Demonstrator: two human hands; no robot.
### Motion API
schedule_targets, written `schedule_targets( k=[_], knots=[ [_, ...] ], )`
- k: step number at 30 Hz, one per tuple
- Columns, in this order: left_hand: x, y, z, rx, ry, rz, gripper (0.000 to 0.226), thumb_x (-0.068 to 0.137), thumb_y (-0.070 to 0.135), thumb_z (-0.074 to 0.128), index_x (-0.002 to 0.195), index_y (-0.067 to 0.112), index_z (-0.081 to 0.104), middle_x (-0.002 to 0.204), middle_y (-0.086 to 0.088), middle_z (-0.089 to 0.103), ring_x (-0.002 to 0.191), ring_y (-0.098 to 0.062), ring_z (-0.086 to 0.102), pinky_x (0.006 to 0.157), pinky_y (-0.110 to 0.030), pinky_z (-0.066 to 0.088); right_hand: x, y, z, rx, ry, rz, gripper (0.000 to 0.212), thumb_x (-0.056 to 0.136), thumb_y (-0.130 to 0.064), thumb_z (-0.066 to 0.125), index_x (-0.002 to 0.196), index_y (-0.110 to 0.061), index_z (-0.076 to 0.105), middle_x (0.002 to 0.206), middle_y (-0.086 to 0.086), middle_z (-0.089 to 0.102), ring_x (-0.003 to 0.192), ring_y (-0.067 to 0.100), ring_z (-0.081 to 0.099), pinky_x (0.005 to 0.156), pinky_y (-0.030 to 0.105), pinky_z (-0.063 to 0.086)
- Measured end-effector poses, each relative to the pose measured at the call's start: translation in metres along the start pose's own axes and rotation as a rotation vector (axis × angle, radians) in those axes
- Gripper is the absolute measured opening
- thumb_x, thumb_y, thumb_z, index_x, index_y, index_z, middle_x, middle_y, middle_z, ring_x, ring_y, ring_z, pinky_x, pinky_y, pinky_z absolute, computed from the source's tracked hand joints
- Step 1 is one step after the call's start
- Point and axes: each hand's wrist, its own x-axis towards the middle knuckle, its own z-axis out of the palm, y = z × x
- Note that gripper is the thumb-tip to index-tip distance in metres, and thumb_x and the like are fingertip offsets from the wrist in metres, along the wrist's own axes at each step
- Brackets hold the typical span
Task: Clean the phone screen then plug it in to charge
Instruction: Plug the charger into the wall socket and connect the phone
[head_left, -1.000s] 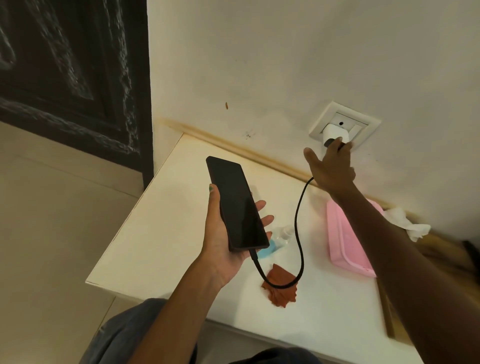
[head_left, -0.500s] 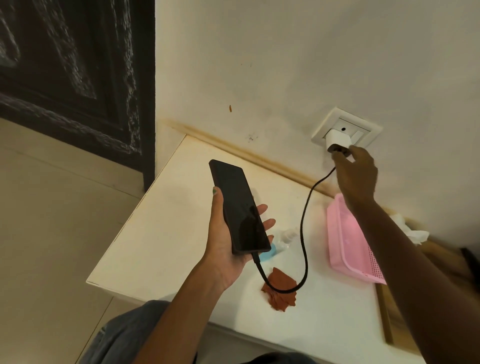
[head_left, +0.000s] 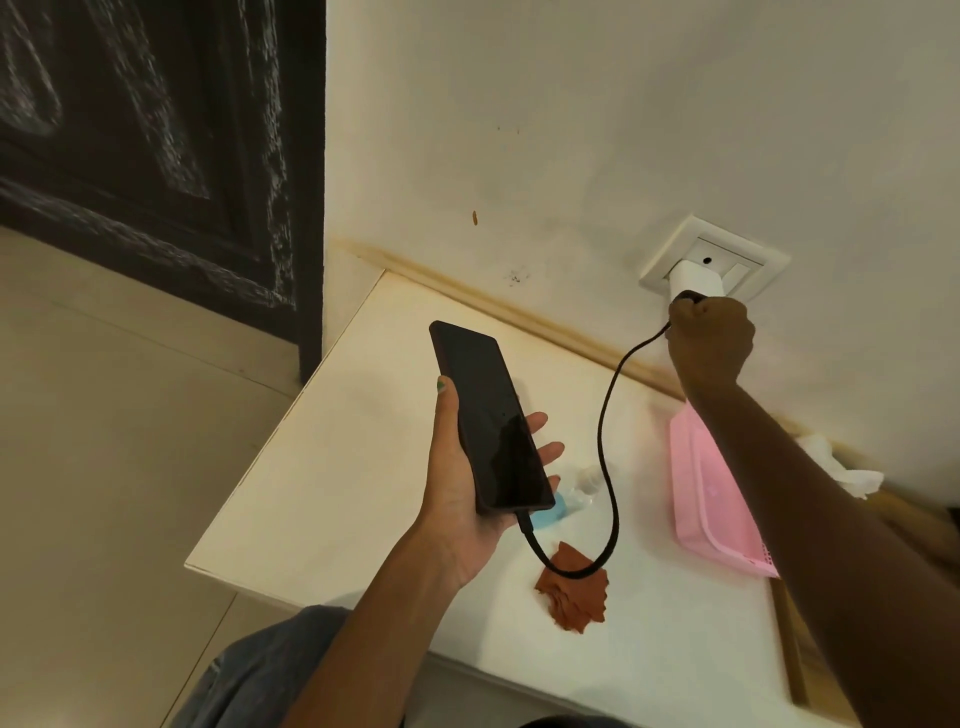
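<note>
One phone (head_left: 493, 421), one cable (head_left: 608, 441), one charger (head_left: 693, 278)
Left hand (head_left: 462, 483) cradles phone, fingers spread; right hand (head_left: 709, 340) fisted on cable at charger

Table (head_left: 332, 499) left half lies bare; cable (head_left: 608, 441) loops across the middle.

Single head-worn wide-angle view, looking forward and steeply down. White table (head_left: 332, 467) fills frame centre, close below. Wall (head_left: 623, 130) with socket (head_left: 727, 254) occupies upper right; dark door (head_left: 156, 156) upper left. Both forearms enter from bottom edge.
</note>
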Motion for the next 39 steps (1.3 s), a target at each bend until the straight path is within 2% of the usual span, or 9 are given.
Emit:
schedule_targets(
  k=[4, 7, 14, 18, 23, 30, 34, 37, 39],
  knots=[
    [0.000, 0.002, -0.001, -0.007, -0.001, -0.003, 0.072, 0.083, 0.073, 0.031, 0.133, 0.026, 0.051, 0.109, -0.005, 0.073, 0.097, -0.029, 0.071, 0.065, -0.036, 0.060, -0.005, 0.008, 0.000, 0.000, 0.072, 0.067, 0.032, 0.083, -0.030, 0.052, 0.088, -0.002, 0.065, 0.086, 0.012, 0.067, 0.077, 0.027, 0.058, 0.066, 0.026, 0.038],
    [0.001, 0.002, -0.001, -0.007, -0.003, -0.003, 0.073, 0.082, 0.074, 0.031, 0.131, 0.025, 0.053, 0.109, -0.005, 0.073, 0.098, -0.029, 0.070, 0.067, -0.037, 0.060, 0.001, 0.013, -0.003, -0.043, 0.071, 0.120, 0.036, 0.084, -0.032, 0.052, 0.098, 0.000, 0.063, 0.092, 0.013, 0.065, 0.085, 0.029, 0.058, 0.069, 0.029, 0.039],
    [0.000, 0.001, -0.001, -0.005, -0.003, 0.003, 0.070, 0.083, 0.074, 0.031, 0.129, 0.026, 0.054, 0.108, -0.004, 0.073, 0.099, -0.029, 0.070, 0.068, -0.036, 0.059, 0.005, 0.020, -0.003, -0.214, 0.002, -0.152, 0.029, 0.096, -0.019, 0.044, 0.094, 0.005, 0.059, 0.099, 0.025, 0.064, 0.093, 0.039, 0.059, 0.068, 0.029, 0.034],
    [0.000, 0.000, -0.001, 0.005, -0.012, 0.011, 0.071, 0.083, 0.073, 0.030, 0.131, 0.026, 0.053, 0.109, -0.004, 0.073, 0.100, -0.028, 0.070, 0.070, -0.037, 0.059, 0.007, 0.019, -0.009, -0.371, -0.026, -0.267, 0.028, 0.097, -0.018, 0.044, 0.101, 0.005, 0.059, 0.100, 0.027, 0.063, 0.096, 0.043, 0.057, 0.072, 0.037, 0.042],
    [0.000, -0.004, 0.003, 0.036, -0.015, 0.001, 0.071, 0.084, 0.074, 0.029, 0.132, 0.027, 0.052, 0.108, -0.004, 0.073, 0.099, -0.028, 0.070, 0.071, -0.039, 0.058, 0.011, 0.018, -0.012, -0.371, -0.076, -0.242, 0.028, 0.096, -0.020, 0.044, 0.102, 0.002, 0.060, 0.102, 0.023, 0.063, 0.097, 0.041, 0.057, 0.076, 0.039, 0.044],
    [0.002, -0.006, 0.003, 0.024, 0.002, -0.005, 0.070, 0.084, 0.074, 0.030, 0.130, 0.026, 0.054, 0.110, -0.005, 0.073, 0.100, -0.029, 0.070, 0.073, -0.040, 0.057, 0.016, 0.047, -0.026, -0.324, -0.087, -0.279, 0.046, 0.097, -0.035, 0.031, 0.088, -0.004, 0.064, 0.084, 0.017, 0.066, 0.077, 0.033, 0.058, 0.068, 0.035, 0.043],
    [0.003, -0.007, 0.004, 0.001, 0.001, -0.019, 0.070, 0.083, 0.073, 0.032, 0.127, 0.025, 0.056, 0.110, -0.007, 0.073, 0.099, -0.030, 0.070, 0.073, -0.040, 0.057, 0.014, 0.067, -0.026, -0.250, 0.049, -0.307, 0.024, 0.087, -0.009, 0.048, 0.109, -0.006, 0.057, 0.114, 0.016, 0.057, 0.095, 0.035, 0.056, 0.073, 0.036, 0.041],
    [0.003, -0.007, 0.003, 0.001, -0.002, -0.016, 0.070, 0.082, 0.073, 0.032, 0.128, 0.025, 0.055, 0.112, -0.007, 0.072, 0.099, -0.031, 0.070, 0.072, -0.040, 0.057, 0.013, 0.074, -0.021, -0.395, -0.073, -0.383, 0.064, 0.077, 0.003, 0.056, 0.136, -0.010, 0.035, 0.147, 0.009, 0.029, 0.114, 0.037, 0.042, 0.071, 0.040, 0.043],
    [0.003, -0.007, 0.003, -0.007, -0.002, -0.019, 0.069, 0.083, 0.072, 0.032, 0.126, 0.025, 0.057, 0.112, -0.008, 0.072, 0.099, -0.031, 0.070, 0.072, -0.040, 0.057, 0.013, 0.075, -0.016, -0.536, -0.157, -0.464, 0.081, 0.075, 0.004, 0.059, 0.145, -0.012, 0.021, 0.156, 0.004, 0.009, 0.110, 0.038, 0.040, 0.065, 0.039, 0.043]
  ],
)
